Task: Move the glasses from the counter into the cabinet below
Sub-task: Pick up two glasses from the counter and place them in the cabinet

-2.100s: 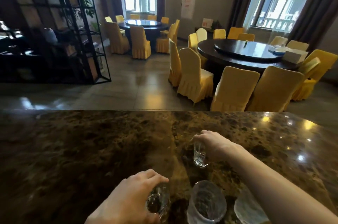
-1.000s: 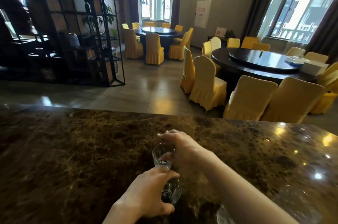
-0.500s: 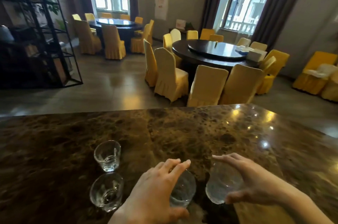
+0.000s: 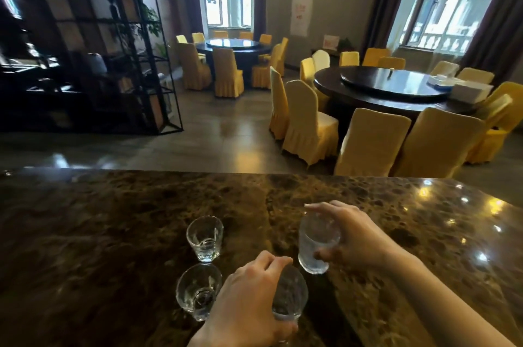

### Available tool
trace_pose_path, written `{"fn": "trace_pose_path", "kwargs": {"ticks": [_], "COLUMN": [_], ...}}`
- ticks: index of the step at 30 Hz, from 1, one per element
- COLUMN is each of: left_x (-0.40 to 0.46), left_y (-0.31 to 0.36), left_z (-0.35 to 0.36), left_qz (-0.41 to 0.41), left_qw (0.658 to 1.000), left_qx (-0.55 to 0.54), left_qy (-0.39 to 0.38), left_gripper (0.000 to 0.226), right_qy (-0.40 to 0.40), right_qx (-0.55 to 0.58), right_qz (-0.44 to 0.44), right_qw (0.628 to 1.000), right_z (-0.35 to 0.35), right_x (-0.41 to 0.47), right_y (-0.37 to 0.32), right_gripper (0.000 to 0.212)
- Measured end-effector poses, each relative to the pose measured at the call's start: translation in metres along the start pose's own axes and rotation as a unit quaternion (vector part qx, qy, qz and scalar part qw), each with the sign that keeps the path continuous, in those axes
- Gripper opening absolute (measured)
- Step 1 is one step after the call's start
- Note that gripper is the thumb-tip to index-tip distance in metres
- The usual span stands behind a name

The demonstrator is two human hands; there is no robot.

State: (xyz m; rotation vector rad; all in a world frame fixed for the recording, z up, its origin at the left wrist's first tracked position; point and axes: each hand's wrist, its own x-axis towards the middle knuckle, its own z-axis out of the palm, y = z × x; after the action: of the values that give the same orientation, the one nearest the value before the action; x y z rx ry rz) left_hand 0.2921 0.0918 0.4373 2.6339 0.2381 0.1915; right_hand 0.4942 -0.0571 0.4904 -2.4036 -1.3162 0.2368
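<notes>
Gripping one tall glass each: right hand (image 4: 351,236) around far-right glass (image 4: 317,244), left hand (image 4: 249,304) around near glass (image 4: 290,294). Two short glasses (image 4: 205,237) stand upright left on tabletop (image 4: 99,233), nearer left hand.

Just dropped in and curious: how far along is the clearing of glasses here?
No glass visibly put away; the cabinet is out of view. The left hand grips one tumbler, the right hand another tumbler. Two small glasses wait on the counter.
</notes>
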Motion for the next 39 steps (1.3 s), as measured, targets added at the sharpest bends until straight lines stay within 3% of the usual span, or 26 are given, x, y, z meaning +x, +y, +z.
{"fn": "trace_pose_path", "kwargs": {"ticks": [11, 39], "left_x": [0.011, 0.022], "left_y": [-0.023, -0.035], "left_z": [-0.005, -0.005], "left_qz": [-0.067, -0.019], "left_qw": [0.996, 1.0], "left_qx": [0.0, -0.009], "left_qy": [0.061, 0.023], "left_gripper": [0.092, 0.096], "right_qy": [-0.017, -0.025], "right_qx": [0.016, 0.099], "right_qz": [-0.05, 0.017], "right_qw": [0.998, 0.995], "right_z": [0.055, 0.076], "right_x": [0.1, 0.103], "right_y": [-0.046, -0.041], "right_gripper": [0.091, 0.09]}}
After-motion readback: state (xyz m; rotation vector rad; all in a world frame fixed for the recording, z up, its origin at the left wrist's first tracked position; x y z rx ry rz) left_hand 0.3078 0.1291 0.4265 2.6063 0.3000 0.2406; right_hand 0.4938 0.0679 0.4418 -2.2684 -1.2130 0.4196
